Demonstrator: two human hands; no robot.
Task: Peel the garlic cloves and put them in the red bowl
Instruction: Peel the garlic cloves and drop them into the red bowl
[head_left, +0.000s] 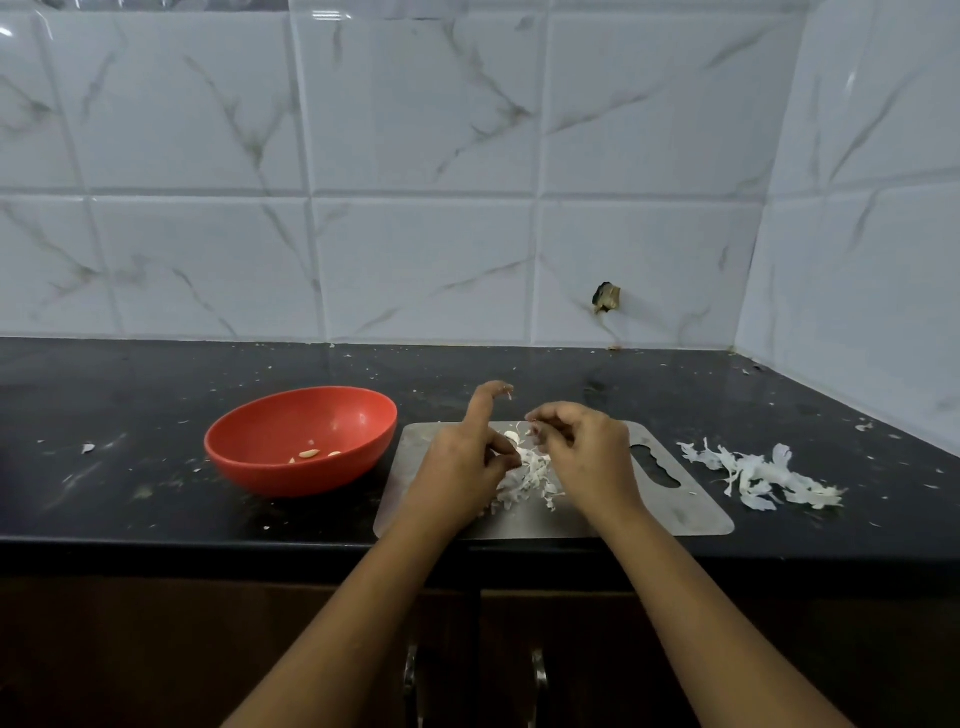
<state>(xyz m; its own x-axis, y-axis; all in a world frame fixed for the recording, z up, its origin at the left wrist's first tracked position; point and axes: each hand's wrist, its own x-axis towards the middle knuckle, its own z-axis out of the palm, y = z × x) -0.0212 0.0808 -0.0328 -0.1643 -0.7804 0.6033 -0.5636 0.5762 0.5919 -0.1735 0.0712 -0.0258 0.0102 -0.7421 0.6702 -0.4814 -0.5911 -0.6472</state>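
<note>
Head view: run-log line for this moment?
phase: peeling | left hand, right hand: at garlic clove over board, grip unclear | red bowl: few peeled cloves | skins: on board, on counter

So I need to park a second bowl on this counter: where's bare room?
Left of the red bowl, out to the picture's edge, and the strip between bowl and tiled wall; only flecks there. Crowded: the board, with left hand, right hand and peels, and the peel heap to its right.

Red bowl (249, 470) is sat at 9 o'clock from the white clove (511, 435); three peeled cloves (310, 454) are seen inside.
</note>
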